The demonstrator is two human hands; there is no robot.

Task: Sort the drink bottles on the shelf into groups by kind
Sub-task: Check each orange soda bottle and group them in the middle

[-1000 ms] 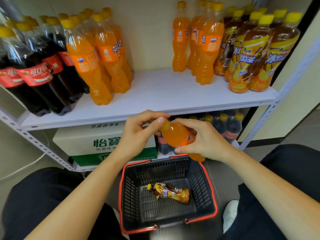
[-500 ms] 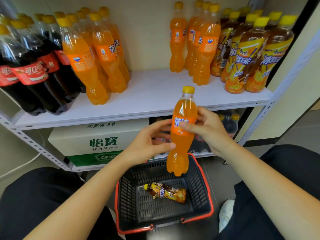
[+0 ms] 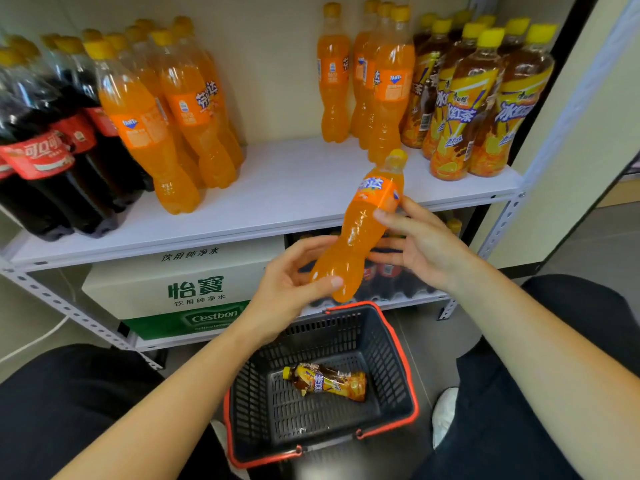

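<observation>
An orange soda bottle (image 3: 360, 237) with a yellow cap leans between my hands in front of the white shelf board (image 3: 294, 188), cap up and to the right. My left hand (image 3: 287, 289) grips its base, thumb in front. My right hand (image 3: 426, 247) holds its middle below the label, thumb on the front and fingers behind. On the shelf stand cola bottles (image 3: 41, 157) at far left, several orange sodas (image 3: 149, 126) beside them, a second orange soda group (image 3: 381, 81) right of centre, and iced tea bottles (image 3: 485, 105) at far right.
A black basket with a red rim (image 3: 398, 358) sits on the floor between my knees; one iced tea bottle (image 3: 329, 381) lies in it. Below the shelf are a white and green water carton (image 3: 194, 289) and dark cola bottles (image 3: 388, 271).
The orange soda bottle rose out of the basket area, stood upright, and now tilts to the right, nearer the shelf edge. My left hand slid down to its base.
</observation>
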